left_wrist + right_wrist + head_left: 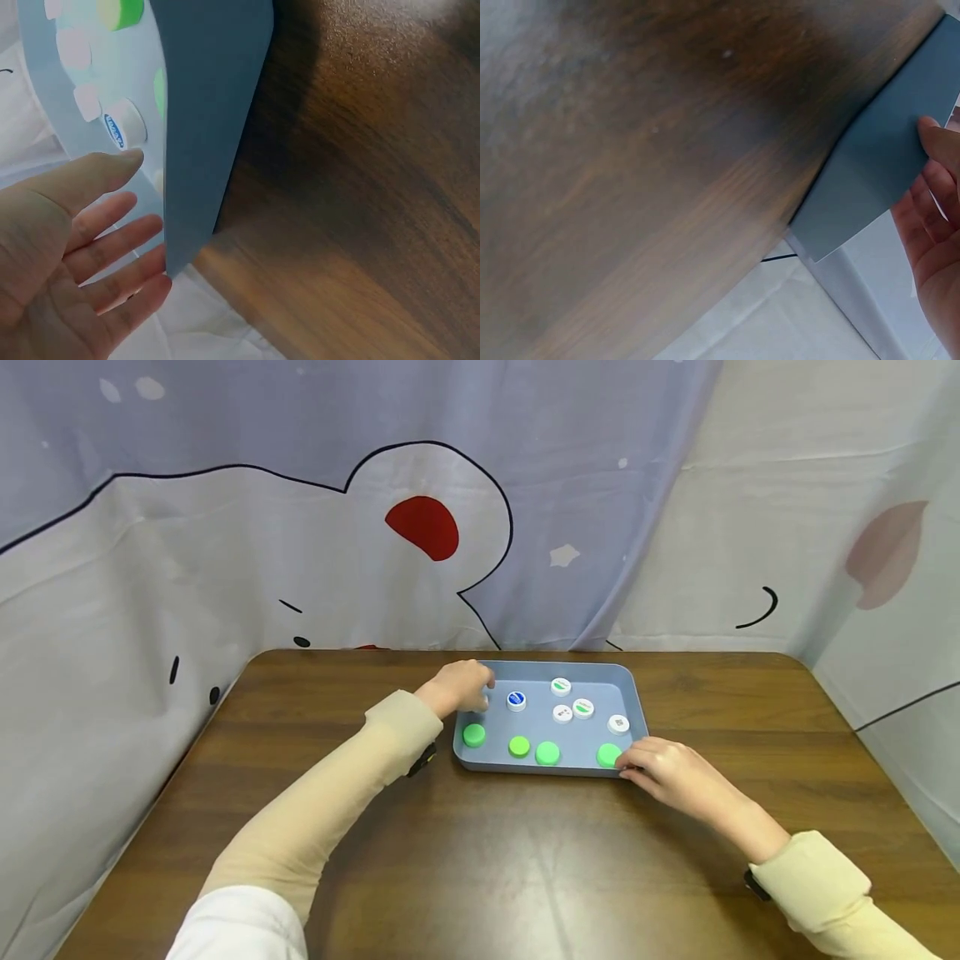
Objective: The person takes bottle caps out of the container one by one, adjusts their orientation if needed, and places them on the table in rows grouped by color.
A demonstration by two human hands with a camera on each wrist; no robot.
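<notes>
A shallow blue-grey tray (555, 670) holds several bottle caps. Its near right corner is in the grip of my right hand (667, 772), thumb (930, 135) against the outer wall and the other fingers over the rim inside. A green cap (608, 755) lies right beside those fingertips. My left hand (459, 683) reaches over the tray's left edge with fingers apart and loosely bent, holding nothing in the left wrist view. Close to its thumb is a white cap with a blue print (126, 124). Below the left hand, another green cap (474, 735) sits in the near left corner.
Along the near side lie a lime-green cap (519, 747) and one more green cap (547, 753). White caps, such as the one with a green print (583, 708), sit toward the right. The tray stands on a brown wooden table (480, 852), with a printed curtain (315, 560) behind.
</notes>
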